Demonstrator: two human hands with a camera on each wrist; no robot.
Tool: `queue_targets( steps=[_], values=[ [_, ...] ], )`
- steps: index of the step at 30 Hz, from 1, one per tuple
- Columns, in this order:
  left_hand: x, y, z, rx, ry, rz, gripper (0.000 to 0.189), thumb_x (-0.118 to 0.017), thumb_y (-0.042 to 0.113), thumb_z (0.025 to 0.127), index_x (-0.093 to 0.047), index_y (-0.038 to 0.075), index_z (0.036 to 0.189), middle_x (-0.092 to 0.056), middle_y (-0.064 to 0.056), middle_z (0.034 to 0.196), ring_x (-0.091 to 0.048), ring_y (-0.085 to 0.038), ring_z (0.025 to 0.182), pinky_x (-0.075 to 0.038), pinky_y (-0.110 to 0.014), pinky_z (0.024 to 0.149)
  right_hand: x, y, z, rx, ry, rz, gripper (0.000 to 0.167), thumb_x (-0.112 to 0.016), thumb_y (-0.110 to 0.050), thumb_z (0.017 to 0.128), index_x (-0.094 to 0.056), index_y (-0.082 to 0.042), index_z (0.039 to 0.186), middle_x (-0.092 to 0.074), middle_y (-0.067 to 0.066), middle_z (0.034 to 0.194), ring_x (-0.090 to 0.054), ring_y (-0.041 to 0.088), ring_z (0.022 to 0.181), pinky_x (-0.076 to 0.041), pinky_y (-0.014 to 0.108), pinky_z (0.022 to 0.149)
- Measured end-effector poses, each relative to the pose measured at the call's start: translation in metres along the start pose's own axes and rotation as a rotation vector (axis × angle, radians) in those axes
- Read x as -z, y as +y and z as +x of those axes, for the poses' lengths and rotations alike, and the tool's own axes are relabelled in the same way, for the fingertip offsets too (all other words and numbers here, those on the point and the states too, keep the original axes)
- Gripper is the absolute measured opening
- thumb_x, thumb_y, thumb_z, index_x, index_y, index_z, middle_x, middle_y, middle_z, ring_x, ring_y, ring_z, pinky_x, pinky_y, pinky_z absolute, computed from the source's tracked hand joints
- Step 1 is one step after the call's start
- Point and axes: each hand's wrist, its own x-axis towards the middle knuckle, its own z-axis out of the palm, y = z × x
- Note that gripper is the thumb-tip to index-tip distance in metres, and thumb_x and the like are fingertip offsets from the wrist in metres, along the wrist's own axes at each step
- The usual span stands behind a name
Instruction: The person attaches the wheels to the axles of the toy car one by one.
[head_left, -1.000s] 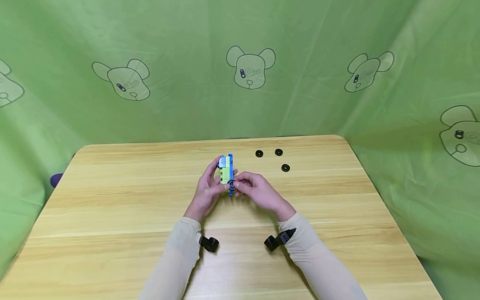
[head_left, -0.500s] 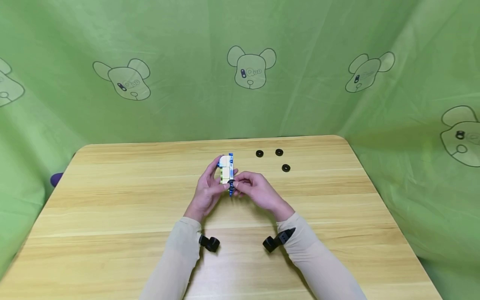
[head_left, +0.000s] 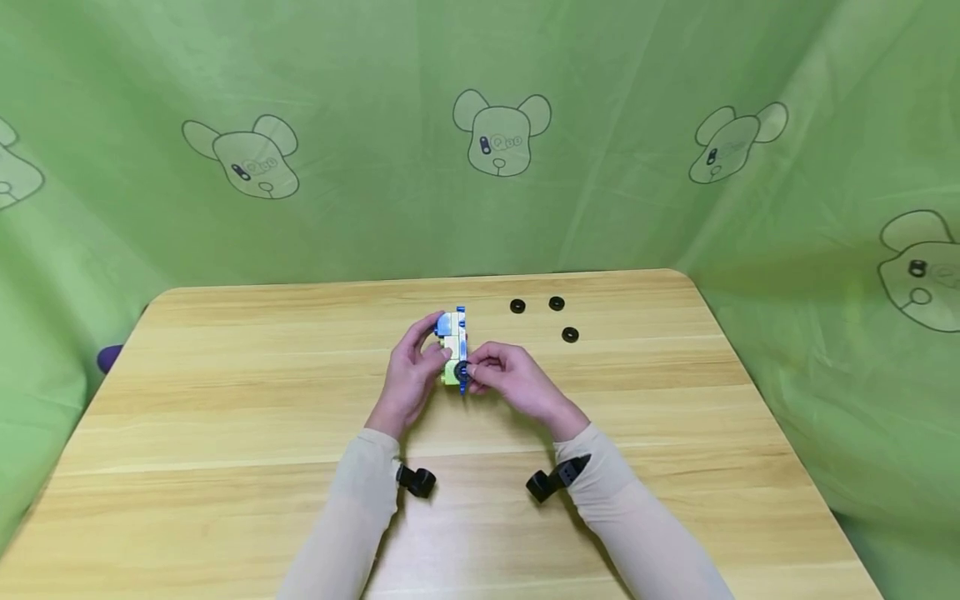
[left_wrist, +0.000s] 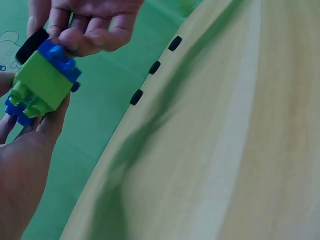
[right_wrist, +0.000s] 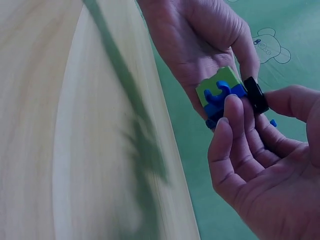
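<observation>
A toy vehicle of green and blue building blocks (head_left: 452, 323) is held above the table between both hands. My left hand (head_left: 407, 379) grips it from the left, thumb on its side. At its near end sits a black toy wheel (head_left: 460, 372), against the blue base. My right hand (head_left: 521, 385) has its thumb on that wheel (right_wrist: 256, 95), while its curled fingers lie against the blue base (right_wrist: 216, 106). Green studs (left_wrist: 36, 107) face the left wrist camera. Whether the wheel is fully seated on its axle cannot be made out.
Three loose black wheels lie at the back of the wooden table (head_left: 262, 417): one on the left (head_left: 517, 307), one to its right (head_left: 557, 303), and a nearer one (head_left: 570, 334). Green curtains (head_left: 360, 200) stand behind the table and along both sides.
My left thumb has moved off the wheel area, up onto the middle of the toy vehicle, so the wheel shows more. My right hand has stayed nearly still at the wheel.
</observation>
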Motion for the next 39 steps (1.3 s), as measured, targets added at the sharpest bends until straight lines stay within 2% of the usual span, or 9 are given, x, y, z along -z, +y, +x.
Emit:
queue_targets(
  steps=[2,5,10,13,22,25,29,35,39],
  values=[
    [0.001,0.002,0.001,0.0,0.03,0.037,0.06,-0.054,-0.016,0.087,-0.041,-0.001,0.144,-0.034,-0.018,0.15,-0.059,-0.025,0.109,-0.052,-0.032,0.094,0.0,0.001,0.0,0.0,-0.004,-0.008,0.018,-0.058,-0.003,0.096,-0.06,0.009,0.11,-0.068,0.014,0.093,-0.066,0.026,0.084,-0.057,0.044,0.083],
    [0.001,0.004,0.003,0.001,0.047,0.059,0.057,-0.056,-0.015,0.087,-0.043,-0.003,0.141,-0.036,-0.022,0.148,-0.06,-0.02,0.102,-0.053,-0.027,0.09,0.001,0.001,-0.001,0.001,-0.016,-0.014,0.019,-0.058,-0.004,0.096,-0.06,0.009,0.109,-0.068,0.014,0.093,-0.066,0.025,0.083,-0.058,0.041,0.082],
    [0.0,0.006,0.005,0.02,0.103,0.078,0.049,-0.059,-0.013,0.088,-0.049,-0.004,0.135,-0.045,-0.017,0.139,-0.061,-0.02,0.104,-0.049,-0.044,0.099,0.001,0.002,-0.001,0.008,-0.044,-0.013,0.02,-0.058,-0.005,0.097,-0.06,0.009,0.111,-0.069,0.014,0.095,-0.066,0.027,0.085,-0.058,0.038,0.083],
    [0.0,0.006,0.006,0.037,0.126,0.089,0.046,-0.059,-0.013,0.088,-0.051,-0.003,0.133,-0.049,-0.013,0.135,-0.061,-0.021,0.105,-0.047,-0.051,0.1,0.001,0.002,-0.001,0.008,-0.057,-0.014,0.02,-0.058,-0.005,0.097,-0.06,0.01,0.111,-0.069,0.014,0.096,-0.066,0.028,0.085,-0.058,0.038,0.083],
    [0.001,0.006,0.005,0.048,0.143,0.116,0.046,-0.063,-0.011,0.088,-0.055,-0.002,0.132,-0.049,-0.017,0.137,-0.062,-0.021,0.102,-0.056,-0.04,0.089,0.003,0.003,-0.001,-0.008,-0.074,-0.011,0.021,-0.057,-0.007,0.098,-0.06,0.01,0.111,-0.068,0.015,0.098,-0.065,0.029,0.087,-0.057,0.04,0.085],
    [0.001,0.006,0.005,0.049,0.146,0.122,0.047,-0.063,-0.009,0.088,-0.055,-0.001,0.133,-0.047,-0.019,0.141,-0.062,-0.02,0.102,-0.05,-0.05,0.096,0.005,0.003,-0.002,-0.018,-0.073,-0.018,0.023,-0.055,-0.01,0.1,-0.061,0.009,0.112,-0.066,0.02,0.098,-0.064,0.033,0.089,-0.056,0.044,0.086],
    [0.003,0.006,0.005,0.05,0.154,0.13,0.046,-0.064,-0.008,0.088,-0.057,0.0,0.133,-0.05,-0.015,0.138,-0.063,-0.02,0.102,-0.042,-0.061,0.099,0.01,0.004,-0.004,-0.03,-0.063,-0.025,0.026,-0.053,-0.013,0.102,-0.06,0.009,0.114,-0.063,0.028,0.102,-0.063,0.04,0.093,-0.055,0.047,0.087],
    [0.006,0.004,0.004,0.05,0.169,0.156,0.045,-0.066,-0.007,0.087,-0.06,0.001,0.131,-0.052,-0.011,0.136,-0.064,-0.022,0.094,-0.05,-0.055,0.095,0.026,0.007,-0.012,-0.037,-0.043,-0.051,0.027,-0.056,-0.01,0.1,-0.058,0.011,0.117,-0.062,0.03,0.107,-0.06,0.046,0.1,-0.053,0.049,0.091],
    [0.008,0.004,0.003,0.054,0.185,0.167,0.044,-0.067,-0.005,0.086,-0.061,0.002,0.13,-0.052,-0.01,0.136,-0.063,-0.021,0.094,-0.054,-0.046,0.091,0.039,0.008,-0.019,-0.037,-0.007,-0.109,0.03,-0.062,-0.009,0.095,-0.058,0.009,0.118,-0.063,0.022,0.104,-0.06,0.039,0.098,-0.055,0.041,0.088]
  ],
)
